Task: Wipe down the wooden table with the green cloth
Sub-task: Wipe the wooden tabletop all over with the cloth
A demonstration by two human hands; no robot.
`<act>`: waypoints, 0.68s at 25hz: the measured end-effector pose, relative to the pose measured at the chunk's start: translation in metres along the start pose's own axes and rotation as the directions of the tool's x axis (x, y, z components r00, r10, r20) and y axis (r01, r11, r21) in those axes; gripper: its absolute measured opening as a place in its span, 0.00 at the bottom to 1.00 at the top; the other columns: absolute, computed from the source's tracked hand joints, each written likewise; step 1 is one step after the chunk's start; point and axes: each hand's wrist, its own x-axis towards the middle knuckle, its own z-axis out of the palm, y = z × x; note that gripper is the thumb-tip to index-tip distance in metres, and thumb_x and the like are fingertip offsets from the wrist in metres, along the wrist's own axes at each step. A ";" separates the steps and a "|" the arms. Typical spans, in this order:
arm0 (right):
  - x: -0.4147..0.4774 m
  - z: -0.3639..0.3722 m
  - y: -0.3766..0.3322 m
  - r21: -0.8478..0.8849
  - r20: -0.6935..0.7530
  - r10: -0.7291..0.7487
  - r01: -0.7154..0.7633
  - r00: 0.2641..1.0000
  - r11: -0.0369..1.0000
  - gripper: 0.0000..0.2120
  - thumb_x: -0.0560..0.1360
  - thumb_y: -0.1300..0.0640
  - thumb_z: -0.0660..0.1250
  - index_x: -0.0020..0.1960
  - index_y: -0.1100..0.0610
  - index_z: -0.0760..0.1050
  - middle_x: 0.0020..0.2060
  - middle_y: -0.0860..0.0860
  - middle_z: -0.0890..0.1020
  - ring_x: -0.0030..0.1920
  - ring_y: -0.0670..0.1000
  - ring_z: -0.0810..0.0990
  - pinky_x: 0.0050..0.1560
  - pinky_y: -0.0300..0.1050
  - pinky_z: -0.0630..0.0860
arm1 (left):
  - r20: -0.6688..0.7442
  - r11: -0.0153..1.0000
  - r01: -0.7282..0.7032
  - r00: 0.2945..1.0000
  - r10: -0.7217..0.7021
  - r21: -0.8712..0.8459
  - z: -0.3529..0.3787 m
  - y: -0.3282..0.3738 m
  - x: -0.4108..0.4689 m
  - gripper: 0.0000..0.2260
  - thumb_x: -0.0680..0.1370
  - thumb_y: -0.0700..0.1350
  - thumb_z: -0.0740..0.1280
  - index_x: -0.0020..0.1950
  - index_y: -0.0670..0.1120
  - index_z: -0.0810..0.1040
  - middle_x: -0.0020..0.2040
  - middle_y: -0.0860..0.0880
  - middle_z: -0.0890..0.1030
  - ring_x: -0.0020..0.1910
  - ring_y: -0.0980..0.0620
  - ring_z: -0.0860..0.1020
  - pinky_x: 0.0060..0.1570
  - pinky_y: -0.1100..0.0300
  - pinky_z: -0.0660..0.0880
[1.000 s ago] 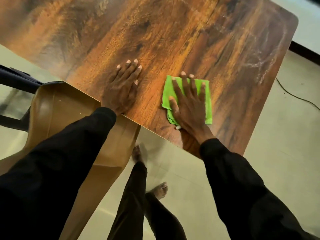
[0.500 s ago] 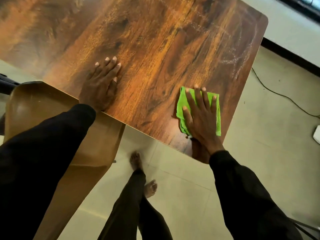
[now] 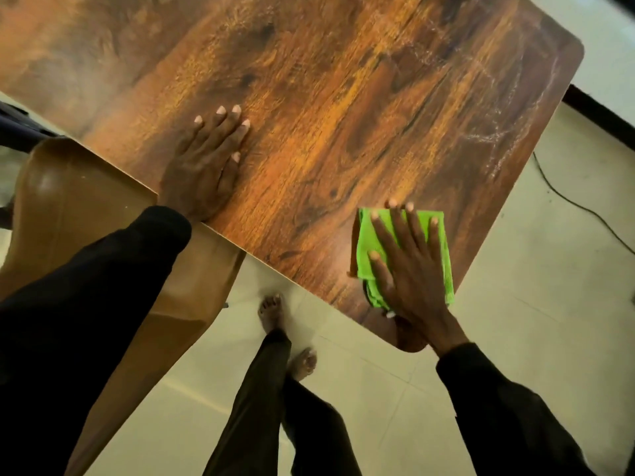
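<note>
Pressing folded green cloth (image 3: 367,235) onto table (image 3: 343,97) near front right corner: right hand (image 3: 412,269) spread flat over it, fingers straight. Left hand (image 3: 202,166) lies flat by front edge, grasping nothing, likely bracing. For good wipe: even palm pressure, overlapping strokes, work toward whitish smears (image 3: 498,132) at far right, cloth kept from slipping off edge.

Count: 1 table (image 3: 343,97); 1 green cloth (image 3: 367,242) at its near right corner; 2 hands on it, left hand (image 3: 202,166) and right hand (image 3: 409,276); 1 tan chair (image 3: 75,201); 2 bare feet (image 3: 271,312) and 1 cable (image 3: 584,211) on the floor (image 3: 515,321).
</note>
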 end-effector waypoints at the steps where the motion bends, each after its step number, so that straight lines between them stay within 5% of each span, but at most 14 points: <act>1: 0.020 -0.004 -0.002 -0.003 -0.033 0.054 -0.054 0.998 0.999 0.30 0.89 0.43 0.50 0.89 0.52 0.57 0.89 0.55 0.53 0.89 0.60 0.49 0.84 0.74 0.49 | -0.004 1.000 0.017 1.000 -0.017 0.001 -0.001 0.004 -0.001 0.23 0.90 0.47 0.51 0.86 0.43 0.57 0.86 0.42 0.58 0.86 0.44 0.53 0.85 0.42 0.51; 5: 0.062 0.004 -0.027 0.001 -0.028 -0.076 0.076 0.997 0.997 0.31 0.89 0.41 0.50 0.89 0.51 0.57 0.89 0.57 0.54 0.89 0.62 0.50 0.85 0.72 0.48 | -0.027 0.994 0.109 0.994 -0.109 -0.020 0.014 0.048 -0.013 0.23 0.90 0.47 0.51 0.85 0.42 0.59 0.86 0.42 0.58 0.86 0.43 0.54 0.85 0.42 0.50; 11: -0.053 0.010 -0.005 0.067 0.078 -0.415 0.410 0.907 0.909 0.30 0.89 0.41 0.52 0.88 0.50 0.58 0.89 0.56 0.54 0.89 0.62 0.50 0.85 0.74 0.48 | -0.123 0.977 0.206 0.970 -0.212 -0.057 0.033 0.138 -0.045 0.22 0.89 0.42 0.56 0.83 0.39 0.64 0.84 0.40 0.62 0.85 0.39 0.58 0.83 0.38 0.56; 17: 0.022 -0.003 0.065 -0.015 -0.019 -0.143 0.143 0.990 0.990 0.30 0.89 0.42 0.51 0.89 0.51 0.56 0.89 0.56 0.53 0.89 0.61 0.49 0.85 0.71 0.48 | -0.153 0.904 0.427 0.892 -0.425 -0.022 0.053 0.186 -0.043 0.23 0.89 0.45 0.53 0.85 0.40 0.60 0.85 0.41 0.59 0.86 0.41 0.55 0.85 0.40 0.52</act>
